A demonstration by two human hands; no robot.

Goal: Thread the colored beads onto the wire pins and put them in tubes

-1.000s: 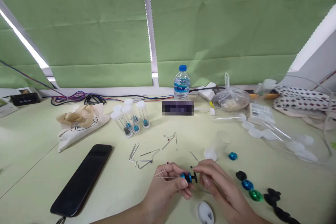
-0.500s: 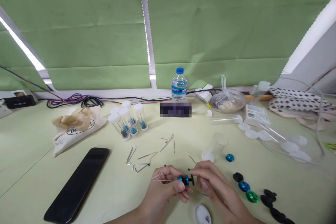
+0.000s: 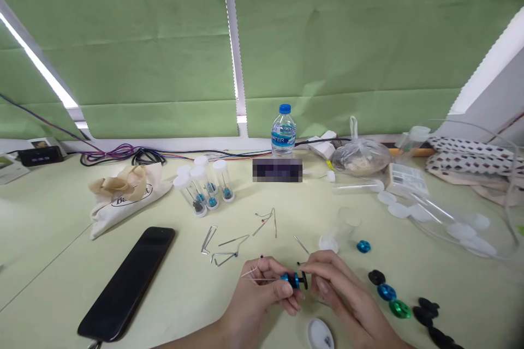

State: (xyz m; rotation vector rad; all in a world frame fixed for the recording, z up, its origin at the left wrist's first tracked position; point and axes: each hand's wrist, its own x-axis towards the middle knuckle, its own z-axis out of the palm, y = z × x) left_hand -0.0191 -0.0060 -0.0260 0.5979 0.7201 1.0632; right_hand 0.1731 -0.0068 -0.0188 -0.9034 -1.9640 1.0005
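My left hand (image 3: 262, 297) is closed round a small blue and black spool-like part (image 3: 291, 280), pinched between thumb and fingers. Thin metal wires stick out of that hand to the left, one tipped with a small pink bead (image 3: 262, 256). At the part's right end is a black disc (image 3: 304, 280). My right hand (image 3: 341, 294) has its fingers bent and drawn together, with the fingertips at the disc's edge. Below the hands lies a white round cap (image 3: 320, 334) with tiny dark bits in it.
Bent metal wires (image 3: 231, 248) and a black phone (image 3: 126, 283) lie to the left. Capped clear tubes (image 3: 223, 181) stand behind. On the right are blue, green (image 3: 400, 308) and black discs, plus a clear tube (image 3: 350, 223). A water bottle (image 3: 283, 133) stands at the back.
The whole view has shifted slightly, so the table's things sit a little further right. Both hands keep nearly the same pose around the blue and black part.
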